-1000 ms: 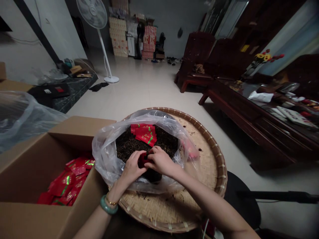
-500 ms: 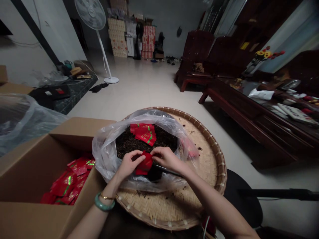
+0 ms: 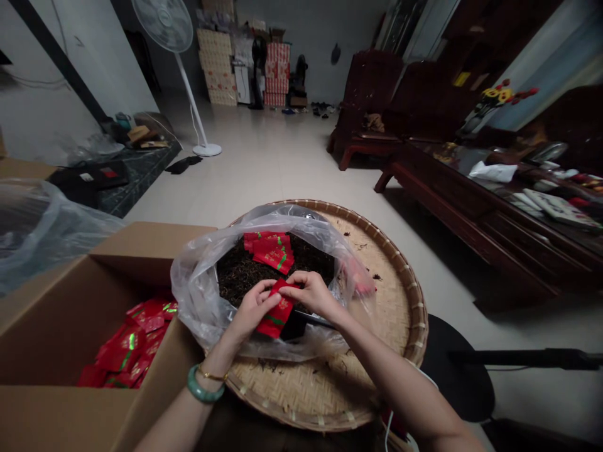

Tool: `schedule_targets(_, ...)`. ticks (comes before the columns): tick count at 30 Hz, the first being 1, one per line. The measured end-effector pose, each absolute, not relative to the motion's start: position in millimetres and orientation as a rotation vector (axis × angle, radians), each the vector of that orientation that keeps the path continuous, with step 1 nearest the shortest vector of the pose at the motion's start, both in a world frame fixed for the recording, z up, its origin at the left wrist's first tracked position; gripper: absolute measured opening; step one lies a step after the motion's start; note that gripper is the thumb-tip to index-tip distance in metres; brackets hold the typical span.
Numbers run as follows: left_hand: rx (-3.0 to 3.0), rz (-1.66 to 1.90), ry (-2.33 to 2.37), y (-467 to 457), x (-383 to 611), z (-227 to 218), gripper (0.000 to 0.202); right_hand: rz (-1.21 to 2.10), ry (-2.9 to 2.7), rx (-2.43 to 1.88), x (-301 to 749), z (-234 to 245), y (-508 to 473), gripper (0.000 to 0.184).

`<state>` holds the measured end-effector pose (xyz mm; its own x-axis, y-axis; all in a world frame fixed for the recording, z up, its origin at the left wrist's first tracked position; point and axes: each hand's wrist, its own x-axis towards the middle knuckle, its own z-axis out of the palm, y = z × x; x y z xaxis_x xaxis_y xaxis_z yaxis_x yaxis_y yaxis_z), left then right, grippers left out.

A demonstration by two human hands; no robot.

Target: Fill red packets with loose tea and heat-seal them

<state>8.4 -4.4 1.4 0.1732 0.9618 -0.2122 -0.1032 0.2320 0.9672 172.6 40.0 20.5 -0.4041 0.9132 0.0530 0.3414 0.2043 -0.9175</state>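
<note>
Between my two hands is a small red packet with green and gold print. My left hand pinches its left edge, and my right hand pinches its upper right corner. Below it lies a dark flat object, partly hidden. A clear plastic bag stands open around dark loose tea leaves. Several more red packets rest on the leaves at the back. The bag sits on a round woven bamboo tray.
At the left stands an open cardboard box holding several red packets. A black round stand base lies right of the tray. Farther off are a white standing fan, a dark wooden table and stacked boxes.
The packet in my hands has turned and straightened, so its printed face and green band now show. My hands have shifted slightly, and the right thumb lies across its top.
</note>
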Motion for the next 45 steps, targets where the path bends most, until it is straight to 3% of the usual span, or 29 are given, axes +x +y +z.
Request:
schedule_targets(2, 0.99, 0.847, 1.013, -7, 9, 2, 0.055, 1.178, -1.852, -1.135, 174, 21, 40, 0.018)
schedule_targets(6, 1.035, 0.724, 1.105, -9, 14, 4, 0.04, 1.146, -1.918, -1.164, 174, 28, 36, 0.019)
schedule_targets(13, 1.102, 0.671, 1.146, -13, 21, 4, 0.025, 0.656, -2.198, -1.303, 167, 28, 34, 0.041)
schedule_targets(17, 1.236, 0.6, 1.148, -13, 13, 2, 0.022, 0.694, -2.169, -1.221, 171, 18, 38, 0.043)
schedule_targets(25, 1.036, 0.628, 1.004, -7, 21, 1, 0.035, 0.927, -2.015, -1.148, 169, 22, 36, 0.029)
schedule_targets(30, 0.876, 0.752, 1.053, -8, 19, 0, 0.049, 0.799, -2.044, -1.339, 200, 28, 26, 0.025)
schedule_targets(35, 0.752, 0.915, 1.061, -8, 16, 2, 0.054, 0.548, -2.568, -1.537, 228, 9, 0, 0.059)
schedule_targets(38, 0.75, 0.939, 1.042, -8, 18, 1, 0.052, 0.438, -2.678, -1.658, 226, -4, -7, 0.064)
schedule_targets(41, 0.772, 0.924, 1.027, -10, 18, 1, 0.053, 0.415, -2.652, -1.74, 219, -12, -3, 0.062)
schedule_targets(45, 0.799, 0.894, 1.041, -12, 13, 3, 0.056, 0.579, -2.497, -1.693, 224, -13, 5, 0.043)
